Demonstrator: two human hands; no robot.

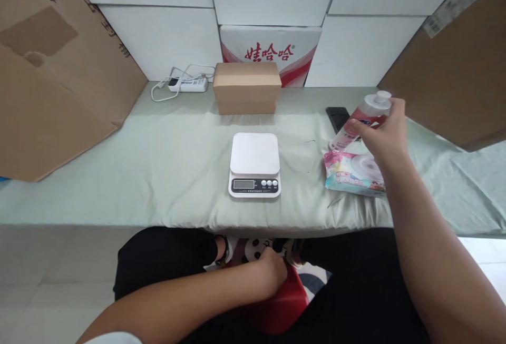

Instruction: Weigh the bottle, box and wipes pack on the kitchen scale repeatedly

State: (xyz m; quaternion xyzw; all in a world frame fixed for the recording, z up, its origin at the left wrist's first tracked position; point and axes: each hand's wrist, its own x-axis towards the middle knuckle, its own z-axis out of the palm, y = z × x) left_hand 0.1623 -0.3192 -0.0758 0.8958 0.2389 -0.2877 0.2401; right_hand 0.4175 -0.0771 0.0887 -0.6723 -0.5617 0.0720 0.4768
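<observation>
My right hand (383, 133) is closed around a white bottle with a red label and white cap (367, 115), tilted above the right side of the table. Just below it lies a flat pink and blue packet (350, 174). A white kitchen scale (255, 165) with a blank display sits at the centre of the table. My left hand (272, 269) rests below the table edge between my knees, fingers curled against a red stool seat (284, 302); whether it grips it I cannot tell.
A small brown cardboard box (246, 88) stands behind the scale. A white power strip with cable (187, 84) lies at the back left. A black phone (338, 117) lies by the bottle. Large cardboard sheets (51, 80) lean at both sides. A pale green cloth (158, 175) covers the table.
</observation>
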